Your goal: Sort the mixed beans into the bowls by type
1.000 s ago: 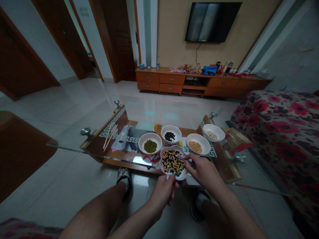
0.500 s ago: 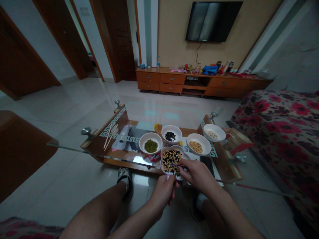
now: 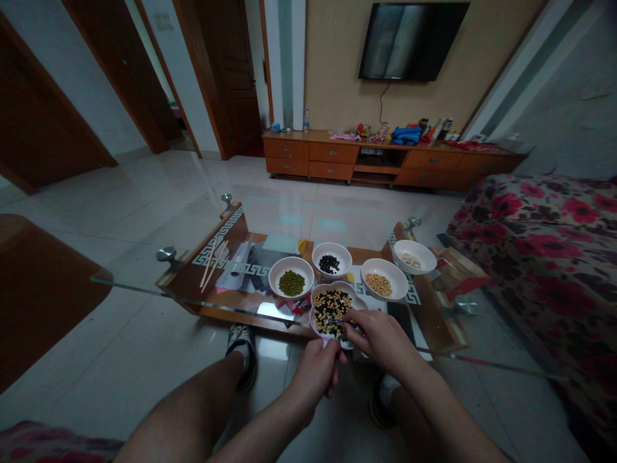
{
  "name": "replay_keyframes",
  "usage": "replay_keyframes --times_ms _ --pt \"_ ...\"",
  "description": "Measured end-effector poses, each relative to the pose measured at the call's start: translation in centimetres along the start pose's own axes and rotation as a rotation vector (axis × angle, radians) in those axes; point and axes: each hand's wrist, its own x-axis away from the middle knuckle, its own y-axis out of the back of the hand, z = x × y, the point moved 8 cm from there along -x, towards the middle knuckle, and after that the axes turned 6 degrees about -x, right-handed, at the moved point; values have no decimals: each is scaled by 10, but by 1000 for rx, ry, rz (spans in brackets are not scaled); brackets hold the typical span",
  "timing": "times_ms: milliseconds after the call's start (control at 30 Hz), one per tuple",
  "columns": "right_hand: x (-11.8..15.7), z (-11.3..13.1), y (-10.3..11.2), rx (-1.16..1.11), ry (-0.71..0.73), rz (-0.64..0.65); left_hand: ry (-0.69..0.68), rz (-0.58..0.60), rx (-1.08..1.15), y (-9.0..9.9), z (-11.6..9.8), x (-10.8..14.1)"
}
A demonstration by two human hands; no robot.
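Note:
A pale scalloped bowl at the table's near edge holds mixed black and yellow beans. My left hand is closed on the near end of this bowl, its fingers curled below. My right hand pinches a slim, dark, shiny tool over the bowl. The tool's tip is down among the beans, and its exact kind is too small to make out. Just beyond stand white bowls of green beans, black beans and yellow beans. Another white bowl holds pale pieces.
The bowls stand on a glass table with metal supports. Wooden chopsticks lie at the left. Papers and a red packet show around the bowls. A flowered sofa is at the right; a low cabinet stands beyond.
My right hand and the tool have shifted very slightly within the scalloped bowl. The left hand and the other bowls have stayed in place.

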Motion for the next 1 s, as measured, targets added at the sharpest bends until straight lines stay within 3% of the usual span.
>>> replay_keyframes --times_ms 1000 --pt "0 0 1 -21 -1 5 10 5 5 -1 -1 3"
